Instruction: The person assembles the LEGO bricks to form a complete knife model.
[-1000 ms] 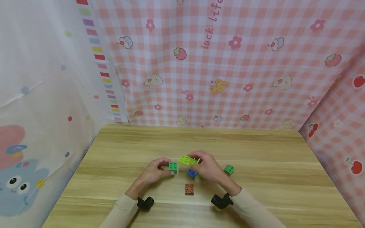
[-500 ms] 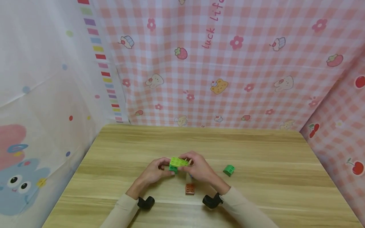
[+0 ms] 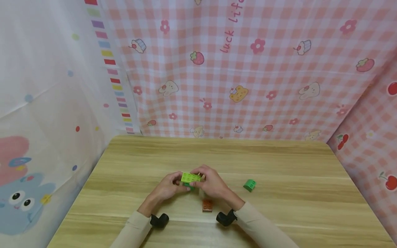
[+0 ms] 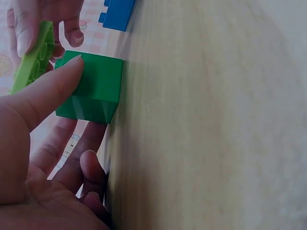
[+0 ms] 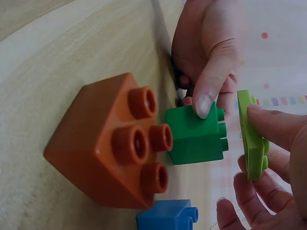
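Note:
My left hand [image 3: 166,187] pinches a green building brick [image 4: 98,86] between thumb and fingers, with the brick standing on the table. My right hand [image 3: 212,183] pinches a flat lime-green brick [image 3: 190,177] by its edges. In the right wrist view the lime brick [image 5: 254,139] hovers just off the studs of the green brick [image 5: 194,136], a small gap between them. From the head view the lime brick covers most of the green one. Beside them stands a blue brick [image 5: 165,214], hidden from the head camera behind my right hand.
An orange-brown brick [image 3: 207,205] with studs up sits nearer me, between my forearms. Right of my right hand lies a green brick with a curved side [image 3: 250,185]. The wooden table [image 3: 139,155] ends at a checked cloth backdrop [image 3: 217,69].
My right hand has moved left with the lime brick, from beside the green brick to over it. The left hand holds its place. The blue brick has become hidden in the head view.

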A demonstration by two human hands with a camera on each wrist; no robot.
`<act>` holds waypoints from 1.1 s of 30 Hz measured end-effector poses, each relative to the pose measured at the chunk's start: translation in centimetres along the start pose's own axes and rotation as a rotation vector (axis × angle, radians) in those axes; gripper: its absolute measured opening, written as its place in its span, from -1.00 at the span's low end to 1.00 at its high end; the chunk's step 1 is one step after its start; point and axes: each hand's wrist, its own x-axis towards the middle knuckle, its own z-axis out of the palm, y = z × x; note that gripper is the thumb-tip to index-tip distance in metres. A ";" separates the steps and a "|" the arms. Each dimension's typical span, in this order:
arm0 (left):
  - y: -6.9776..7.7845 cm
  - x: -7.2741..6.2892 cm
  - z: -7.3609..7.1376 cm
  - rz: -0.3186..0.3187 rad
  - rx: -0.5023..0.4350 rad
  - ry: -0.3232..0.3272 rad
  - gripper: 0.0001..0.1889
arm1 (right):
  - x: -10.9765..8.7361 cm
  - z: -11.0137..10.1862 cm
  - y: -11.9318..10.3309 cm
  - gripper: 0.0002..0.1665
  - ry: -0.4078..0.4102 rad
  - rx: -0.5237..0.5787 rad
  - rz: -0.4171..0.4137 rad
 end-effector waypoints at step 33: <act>0.2 -0.1 0.3 0.055 -0.033 -0.024 -0.60 | 0.5 0.7 0.7 -0.67 -0.058 -0.068 -0.043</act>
